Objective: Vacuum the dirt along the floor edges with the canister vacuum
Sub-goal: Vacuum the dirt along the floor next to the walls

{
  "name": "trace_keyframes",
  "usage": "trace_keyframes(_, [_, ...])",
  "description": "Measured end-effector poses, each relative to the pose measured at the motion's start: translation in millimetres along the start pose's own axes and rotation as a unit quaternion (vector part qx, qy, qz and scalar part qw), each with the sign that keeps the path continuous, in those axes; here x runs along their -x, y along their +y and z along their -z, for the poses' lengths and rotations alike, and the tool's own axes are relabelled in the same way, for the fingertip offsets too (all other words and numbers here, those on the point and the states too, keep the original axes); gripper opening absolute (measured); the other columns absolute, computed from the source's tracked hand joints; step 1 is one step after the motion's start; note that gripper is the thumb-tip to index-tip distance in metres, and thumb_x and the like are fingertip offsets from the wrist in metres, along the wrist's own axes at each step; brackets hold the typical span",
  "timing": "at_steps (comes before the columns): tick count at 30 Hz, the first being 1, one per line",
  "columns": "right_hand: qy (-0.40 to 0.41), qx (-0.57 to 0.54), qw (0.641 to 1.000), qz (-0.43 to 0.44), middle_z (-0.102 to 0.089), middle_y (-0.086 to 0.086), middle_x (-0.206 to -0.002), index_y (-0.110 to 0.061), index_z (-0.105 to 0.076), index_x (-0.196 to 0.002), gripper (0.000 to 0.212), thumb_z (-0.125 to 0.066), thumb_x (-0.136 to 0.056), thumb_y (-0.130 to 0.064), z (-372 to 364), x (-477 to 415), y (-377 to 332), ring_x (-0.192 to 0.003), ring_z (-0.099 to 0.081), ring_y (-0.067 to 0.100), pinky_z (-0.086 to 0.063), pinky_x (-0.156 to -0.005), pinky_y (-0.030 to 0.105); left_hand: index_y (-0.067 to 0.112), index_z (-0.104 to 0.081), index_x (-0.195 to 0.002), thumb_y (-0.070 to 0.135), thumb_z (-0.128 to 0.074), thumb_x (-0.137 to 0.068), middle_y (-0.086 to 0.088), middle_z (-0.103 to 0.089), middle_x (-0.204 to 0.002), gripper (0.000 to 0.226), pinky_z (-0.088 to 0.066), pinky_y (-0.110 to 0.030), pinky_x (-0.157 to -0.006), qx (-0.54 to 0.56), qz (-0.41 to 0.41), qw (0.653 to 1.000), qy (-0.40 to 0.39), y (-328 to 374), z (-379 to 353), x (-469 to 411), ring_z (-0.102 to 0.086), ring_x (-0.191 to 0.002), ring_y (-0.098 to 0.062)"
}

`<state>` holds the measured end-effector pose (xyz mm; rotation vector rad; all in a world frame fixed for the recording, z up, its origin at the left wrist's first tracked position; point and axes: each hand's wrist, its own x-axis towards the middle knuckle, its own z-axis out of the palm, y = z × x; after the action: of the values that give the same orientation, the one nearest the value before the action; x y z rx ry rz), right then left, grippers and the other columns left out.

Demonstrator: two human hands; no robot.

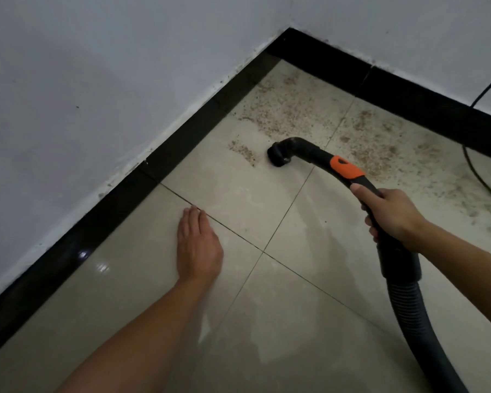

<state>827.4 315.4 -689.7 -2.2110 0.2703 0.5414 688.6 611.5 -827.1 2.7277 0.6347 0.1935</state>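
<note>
My right hand (391,217) grips the black vacuum handle (349,168), just below its orange slider. The curved end of the handle points down, and its round nozzle (278,156) sits on the beige tile floor (295,321) beside a small brown patch of dirt (243,151). More dirt (292,109) is scattered across the tiles toward the corner and along the far baseboard. The ribbed hose (411,316) runs from my hand down to the lower right. My left hand (199,248) rests flat on the floor, fingers straight, near a grout line.
A black baseboard (119,199) runs along the white wall on the left and meets a second baseboard (408,92) at the corner up top. A thin black cable (482,177) hangs down the right wall and curves over the dirty floor.
</note>
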Motion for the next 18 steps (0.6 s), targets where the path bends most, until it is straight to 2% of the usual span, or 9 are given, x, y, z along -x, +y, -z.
trace_keyframes(6, [-0.005, 0.042, 0.999, 0.027, -0.054, 0.004, -0.05, -0.011, -0.054, -0.077, 0.053, -0.063, -0.082, -0.063, -7.2, -9.9, -12.8, -0.04, -0.052, 0.023, -0.049, -0.045, 0.031, -0.009, -0.048, -0.133, 0.01, -0.042, -0.089, -0.025, -0.044, -0.142, 0.048, -0.03, -0.047, -0.114, -0.025, -0.002, 1.0, -0.016, 0.2, 1.8, -0.2, -0.036, -0.137, -0.037])
trace_keyframes(9, [-0.037, 0.074, 0.995, 0.055, -0.055, 0.002, -0.048, -0.011, -0.055, -0.076, 0.055, -0.062, -0.083, -0.065, -15.2, -12.9, -22.9, -0.039, -0.053, 0.022, -0.048, -0.043, 0.029, -0.008, -0.047, -0.134, 0.01, -0.041, -0.09, -0.024, -0.043, -0.144, 0.048, -0.028, -0.046, -0.116, -0.03, 0.0, 0.999, -0.015, 0.0, 1.6, -0.6, -0.034, -0.139, -0.036])
trace_keyframes(15, [-0.011, 0.091, 0.993, 0.072, -0.059, 0.004, -0.05, -0.011, -0.057, -0.077, 0.054, -0.062, -0.082, -0.065, -32.5, -32.5, -44.7, -0.037, -0.057, 0.02, -0.049, -0.041, 0.029, -0.008, -0.047, -0.134, 0.008, -0.046, -0.088, -0.025, -0.042, -0.144, 0.049, -0.027, -0.045, -0.116, -0.024, -0.002, 1.0, -0.012, 0.3, 1.8, -0.4, -0.033, -0.139, -0.036])
trace_keyframes(18, [-0.008, 0.084, 0.994, 0.074, -0.059, 0.004, -0.052, -0.012, -0.058, -0.079, 0.055, -0.061, -0.082, -0.066, -42.5, -44.1, -61.6, -0.037, -0.057, 0.02, -0.05, -0.042, 0.029, -0.009, -0.051, -0.13, 0.012, -0.037, -0.087, -0.026, -0.046, -0.141, 0.05, -0.031, -0.048, -0.113, -0.009, 0.0, 1.0, -0.002, 1.0, 3.0, -0.1, -0.038, -0.136, -0.037])
